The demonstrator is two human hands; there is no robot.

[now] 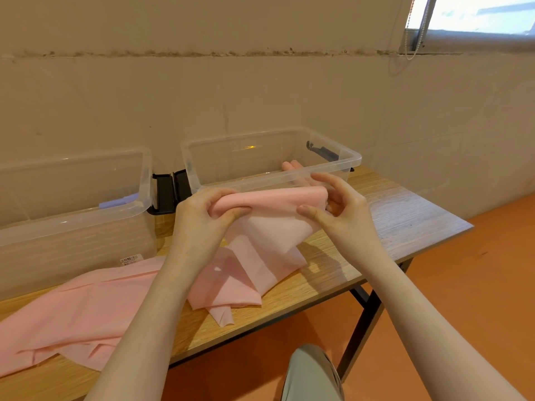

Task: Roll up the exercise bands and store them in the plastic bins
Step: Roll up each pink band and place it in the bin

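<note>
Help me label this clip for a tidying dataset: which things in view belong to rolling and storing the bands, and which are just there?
Part of the job:
- pink band, gripped by left hand and right hand
- right bin, with a pink roll inside
- left bin, holding a lilac item

Just there:
- wooden table
- window and its blind cord

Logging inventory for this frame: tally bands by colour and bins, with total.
Pink bands: 2, one being rolled by both hands, one rolled in the right bin
Purple band: 1, in the left bin
Clear bins: 2, left bin, right bin
Total: 5
The rolled band's loose tail trails across the table.
</note>
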